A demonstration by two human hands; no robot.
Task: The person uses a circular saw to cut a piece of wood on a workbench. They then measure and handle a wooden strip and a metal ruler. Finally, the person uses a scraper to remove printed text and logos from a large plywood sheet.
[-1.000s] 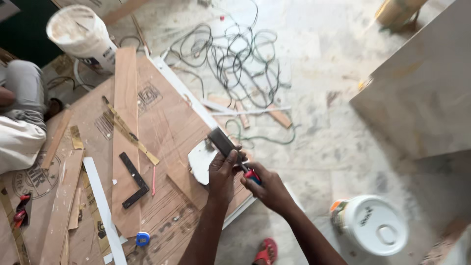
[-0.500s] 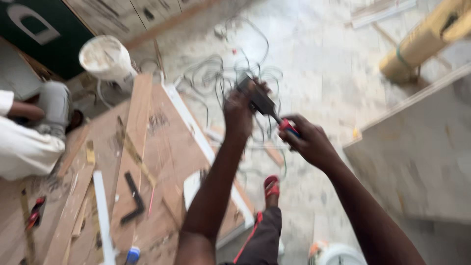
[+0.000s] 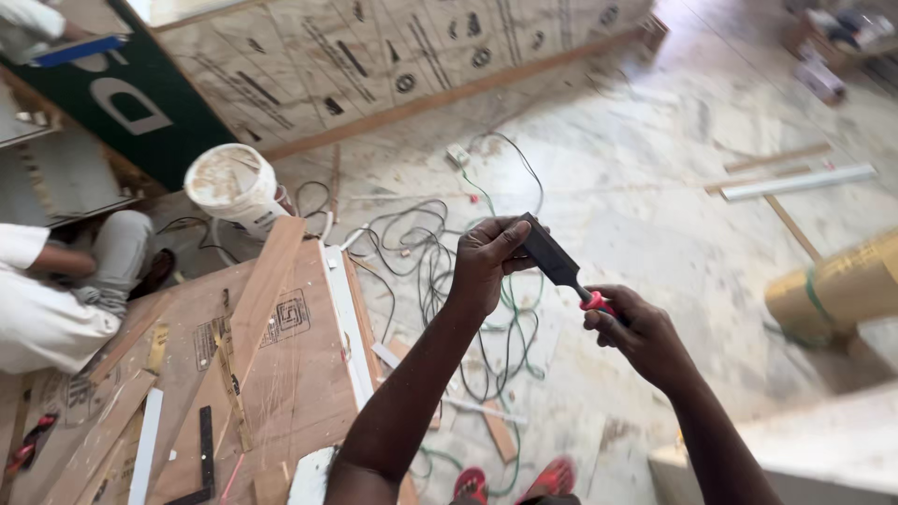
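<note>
My left hand [image 3: 488, 260] grips the dark flat blade end of a chisel [image 3: 552, 260], thumb and fingers pinched on its tip. My right hand [image 3: 636, 329] is wrapped around the chisel's red handle, lower and to the right. Both hands hold the tool up in the air above the marble floor and a tangle of cables [image 3: 426, 252]. My red sandals [image 3: 477, 483] show at the bottom edge.
A plywood sheet [image 3: 281, 374] with wooden strips, a black square [image 3: 202, 458] and a white strip lies at lower left. A white bucket [image 3: 234, 187] stands behind it. Another person [image 3: 56, 299] crouches at the left. A yellow roll [image 3: 832, 285] lies at right; a large board leans at the back.
The view has risen and tilted up from the plywood toward the far board. Both hands have lifted the chisel higher and stayed gripped on it.
</note>
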